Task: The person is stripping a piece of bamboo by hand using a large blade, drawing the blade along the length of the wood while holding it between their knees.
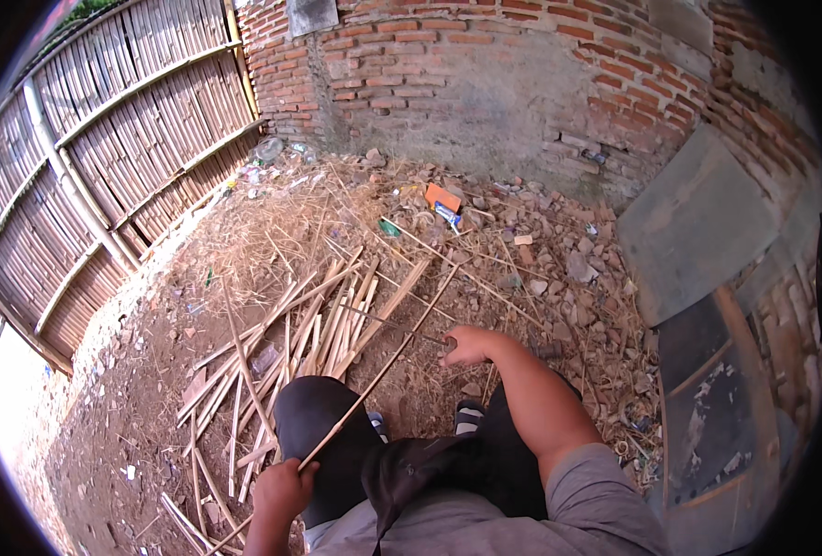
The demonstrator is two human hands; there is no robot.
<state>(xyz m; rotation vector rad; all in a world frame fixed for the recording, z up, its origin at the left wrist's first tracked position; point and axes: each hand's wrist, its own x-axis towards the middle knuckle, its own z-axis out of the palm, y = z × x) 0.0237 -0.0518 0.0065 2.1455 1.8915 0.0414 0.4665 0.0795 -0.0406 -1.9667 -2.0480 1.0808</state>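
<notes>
My left hand (281, 491) is closed round a long thin bamboo stick (366, 393), which slants up to the right across my thigh and past its far end over the rubble. My right hand (469, 346) is closed on the handle of a knife (374, 317). Its narrow dark blade points left and crosses the stick, on which side I cannot tell. Just left of my knees lies a loose pile of split bamboo strips (323, 338), several of them crossing one another.
Rubble and dry straw (272, 222) cover the ground up to a brick wall (485, 93). A bamboo fence (133, 120) stands at left. Grey panels (698, 232) and a dark wood-framed board (717, 417) lean at right. An orange box (442, 197) lies near the wall.
</notes>
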